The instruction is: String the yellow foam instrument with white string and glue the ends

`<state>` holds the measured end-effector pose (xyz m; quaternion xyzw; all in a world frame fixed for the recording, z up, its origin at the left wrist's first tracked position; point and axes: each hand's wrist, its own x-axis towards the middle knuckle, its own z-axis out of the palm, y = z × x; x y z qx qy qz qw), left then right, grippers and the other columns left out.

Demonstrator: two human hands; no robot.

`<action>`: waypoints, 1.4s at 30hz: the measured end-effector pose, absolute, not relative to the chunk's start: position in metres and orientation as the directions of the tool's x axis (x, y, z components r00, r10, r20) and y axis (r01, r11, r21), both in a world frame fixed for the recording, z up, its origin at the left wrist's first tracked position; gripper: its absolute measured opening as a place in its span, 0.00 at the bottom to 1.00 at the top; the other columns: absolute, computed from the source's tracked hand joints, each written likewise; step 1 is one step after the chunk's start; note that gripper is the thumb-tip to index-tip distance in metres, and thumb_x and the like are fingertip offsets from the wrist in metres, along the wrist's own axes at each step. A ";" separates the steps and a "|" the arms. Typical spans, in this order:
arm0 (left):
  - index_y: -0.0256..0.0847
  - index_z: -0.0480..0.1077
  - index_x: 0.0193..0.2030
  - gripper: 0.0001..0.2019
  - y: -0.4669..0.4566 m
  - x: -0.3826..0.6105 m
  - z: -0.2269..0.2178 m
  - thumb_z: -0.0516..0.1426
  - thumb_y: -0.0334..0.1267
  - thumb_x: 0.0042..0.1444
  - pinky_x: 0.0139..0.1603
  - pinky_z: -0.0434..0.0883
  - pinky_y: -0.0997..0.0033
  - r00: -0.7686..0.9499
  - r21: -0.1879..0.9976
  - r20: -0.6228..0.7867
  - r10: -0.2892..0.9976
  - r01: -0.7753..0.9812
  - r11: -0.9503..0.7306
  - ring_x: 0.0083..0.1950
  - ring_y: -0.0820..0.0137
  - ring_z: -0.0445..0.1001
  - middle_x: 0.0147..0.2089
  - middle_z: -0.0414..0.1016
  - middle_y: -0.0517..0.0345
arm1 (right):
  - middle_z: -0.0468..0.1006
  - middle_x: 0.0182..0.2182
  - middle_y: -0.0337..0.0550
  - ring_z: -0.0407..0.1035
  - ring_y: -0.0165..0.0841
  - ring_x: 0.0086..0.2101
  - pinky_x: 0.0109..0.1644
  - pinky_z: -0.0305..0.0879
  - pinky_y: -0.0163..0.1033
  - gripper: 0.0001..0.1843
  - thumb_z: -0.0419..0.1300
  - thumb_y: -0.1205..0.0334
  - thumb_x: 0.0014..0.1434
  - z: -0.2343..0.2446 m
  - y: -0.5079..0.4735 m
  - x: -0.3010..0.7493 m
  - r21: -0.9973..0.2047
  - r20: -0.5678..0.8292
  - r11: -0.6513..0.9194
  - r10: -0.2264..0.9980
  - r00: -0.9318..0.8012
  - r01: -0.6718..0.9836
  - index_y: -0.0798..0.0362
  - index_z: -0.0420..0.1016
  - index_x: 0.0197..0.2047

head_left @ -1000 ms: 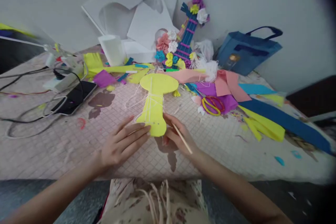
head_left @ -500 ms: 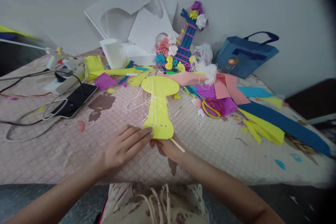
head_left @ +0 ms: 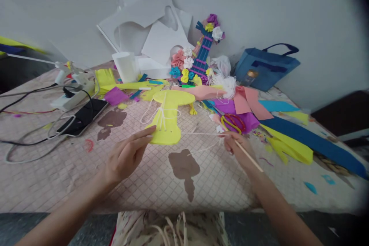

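Observation:
A flat yellow cutout (head_left: 166,136), wide at the top with a narrow neck and a row of small holes near its lower edge, is held up by my left hand (head_left: 128,153), fingers closed on its lower left corner. White string (head_left: 162,117) runs along and around its neck. From behind the cutout, one strand stretches right to my right hand (head_left: 238,148), which pinches it together with a thin wooden stick (head_left: 249,156). A loose length of string sags below that strand.
Scissors (head_left: 232,123) lie on purple paper at the right, near pink, blue and yellow strips. A decorated blue paper guitar (head_left: 202,55) leans at the back beside a blue bag (head_left: 263,69). A phone (head_left: 83,117), cables and a power strip (head_left: 67,98) occupy the left.
My right hand has come out from under the yellow cutout and moved right, drawing the string taut. The cutout has shifted slightly left and down in view.

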<state>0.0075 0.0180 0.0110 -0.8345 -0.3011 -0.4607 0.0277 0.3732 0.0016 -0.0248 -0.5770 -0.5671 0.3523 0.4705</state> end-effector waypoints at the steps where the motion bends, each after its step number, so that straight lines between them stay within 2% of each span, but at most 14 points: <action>1: 0.39 0.64 0.47 0.14 0.018 0.006 0.011 0.53 0.21 0.56 0.46 0.76 0.71 0.391 0.242 0.782 0.485 0.527 -0.815 0.51 0.67 0.76 0.52 0.75 0.46 | 0.60 0.16 0.33 0.53 0.24 0.17 0.19 0.48 0.30 0.19 0.54 0.50 0.60 -0.024 0.003 0.393 -0.924 0.158 0.073 0.967 0.201 0.376 0.57 0.74 0.41; 5: 0.40 0.65 0.46 0.14 0.017 0.002 0.007 0.53 0.21 0.56 0.47 0.76 0.70 0.379 0.270 0.774 0.506 0.526 -0.806 0.52 0.67 0.75 0.52 0.75 0.47 | 0.65 0.19 0.37 0.57 0.25 0.17 0.20 0.54 0.31 0.17 0.53 0.55 0.58 -0.010 0.007 0.455 -0.777 0.325 -0.090 0.789 0.521 0.623 0.56 0.75 0.43; 9: 0.42 0.64 0.46 0.13 0.016 0.003 0.003 0.54 0.23 0.57 0.45 0.76 0.72 0.362 0.281 0.772 0.522 0.542 -0.792 0.50 0.68 0.76 0.51 0.76 0.49 | 0.77 0.40 0.50 0.64 0.26 0.21 0.24 0.63 0.34 0.31 0.60 0.62 0.50 0.011 0.006 0.432 -0.665 0.298 -0.095 0.876 0.379 0.741 0.52 0.66 0.59; 12: 0.41 0.65 0.46 0.12 0.015 0.005 0.001 0.54 0.24 0.58 0.44 0.76 0.73 0.369 0.263 0.778 0.509 0.545 -0.796 0.50 0.68 0.77 0.51 0.76 0.48 | 0.69 0.55 0.52 0.62 0.22 0.20 0.24 0.65 0.34 0.30 0.57 0.60 0.55 0.022 0.002 0.360 -0.891 0.189 0.111 0.972 0.138 0.441 0.47 0.60 0.62; 15: 0.40 0.65 0.46 0.12 0.014 0.007 0.001 0.54 0.24 0.57 0.44 0.77 0.72 0.379 0.251 0.776 0.504 0.547 -0.798 0.49 0.67 0.77 0.51 0.76 0.47 | 0.64 0.59 0.53 0.61 0.19 0.18 0.19 0.61 0.32 0.26 0.56 0.58 0.58 0.022 0.004 0.289 -0.989 0.091 0.105 0.987 -0.135 0.102 0.45 0.62 0.60; 17: 0.40 0.66 0.46 0.11 0.014 0.007 0.000 0.55 0.24 0.57 0.44 0.77 0.72 0.378 0.253 0.771 0.513 0.557 -0.791 0.49 0.68 0.77 0.50 0.77 0.48 | 0.70 0.55 0.51 0.62 0.20 0.17 0.18 0.59 0.30 0.27 0.57 0.55 0.58 0.015 0.009 0.256 -0.997 0.026 0.008 0.965 -0.261 -0.071 0.44 0.61 0.60; 19: 0.40 0.66 0.46 0.11 0.013 0.008 0.000 0.55 0.24 0.57 0.44 0.77 0.73 0.382 0.250 0.769 0.513 0.558 -0.791 0.49 0.68 0.77 0.50 0.77 0.49 | 0.77 0.40 0.45 0.64 0.22 0.18 0.20 0.61 0.30 0.28 0.58 0.52 0.58 0.003 0.014 0.236 -0.970 -0.035 -0.117 0.933 -0.358 -0.212 0.46 0.60 0.60; 22: 0.40 0.66 0.46 0.12 0.013 0.006 0.000 0.55 0.24 0.57 0.44 0.76 0.74 0.394 0.244 0.770 0.502 0.545 -0.802 0.50 0.68 0.76 0.51 0.76 0.47 | 0.72 0.22 0.37 0.64 0.25 0.19 0.23 0.64 0.31 0.23 0.57 0.48 0.58 -0.011 0.018 0.223 -0.916 -0.087 -0.256 0.877 -0.472 -0.308 0.53 0.67 0.52; 26: 0.39 0.66 0.46 0.11 0.011 0.003 -0.003 0.54 0.24 0.57 0.45 0.76 0.73 0.389 0.264 0.759 0.522 0.549 -0.793 0.51 0.67 0.76 0.52 0.76 0.47 | 0.66 0.20 0.35 0.58 0.22 0.19 0.21 0.56 0.28 0.17 0.58 0.49 0.57 -0.012 0.014 0.243 -0.988 -0.104 -0.136 0.931 -0.350 -0.068 0.56 0.72 0.35; 31: 0.40 0.66 0.46 0.11 0.010 -0.001 -0.007 0.54 0.25 0.58 0.46 0.76 0.72 0.361 0.303 0.747 0.559 0.564 -0.769 0.51 0.67 0.76 0.51 0.76 0.47 | 0.62 0.19 0.35 0.55 0.25 0.20 0.23 0.51 0.31 0.15 0.55 0.51 0.58 -0.001 0.001 0.324 -0.882 0.144 0.088 0.986 0.087 0.463 0.55 0.72 0.34; 35: 0.41 0.66 0.46 0.10 0.010 -0.001 -0.009 0.53 0.26 0.59 0.46 0.77 0.70 0.346 0.326 0.747 0.567 0.553 -0.767 0.50 0.66 0.76 0.51 0.76 0.46 | 0.70 0.23 0.44 0.64 0.35 0.25 0.30 0.58 0.39 0.14 0.55 0.50 0.56 0.002 -0.009 0.416 -0.616 0.411 -0.096 0.807 0.423 0.782 0.53 0.71 0.33; 38: 0.40 0.66 0.46 0.11 0.012 -0.002 -0.007 0.54 0.25 0.58 0.45 0.77 0.70 0.351 0.318 0.757 0.551 0.539 -0.780 0.50 0.66 0.76 0.52 0.76 0.46 | 0.73 0.28 0.52 0.67 0.42 0.30 0.35 0.59 0.44 0.14 0.50 0.53 0.58 0.004 -0.009 0.474 -0.405 0.533 -0.319 0.680 0.504 0.857 0.52 0.72 0.35; 40: 0.41 0.65 0.46 0.12 0.014 -0.003 -0.004 0.54 0.24 0.57 0.45 0.77 0.71 0.349 0.300 0.767 0.538 0.547 -0.782 0.50 0.67 0.76 0.51 0.76 0.47 | 0.73 0.25 0.52 0.67 0.42 0.27 0.33 0.58 0.45 0.12 0.52 0.56 0.56 0.006 -0.005 0.487 -0.344 0.542 -0.376 0.669 0.509 0.861 0.53 0.72 0.33; 42: 0.42 0.65 0.46 0.12 0.018 -0.004 0.004 0.54 0.24 0.57 0.43 0.77 0.70 0.338 0.293 0.771 0.539 0.565 -0.772 0.49 0.68 0.77 0.51 0.76 0.49 | 0.74 0.25 0.51 0.65 0.37 0.23 0.31 0.59 0.43 0.13 0.53 0.57 0.55 0.009 0.003 0.473 -0.402 0.505 -0.319 0.705 0.498 0.858 0.55 0.74 0.36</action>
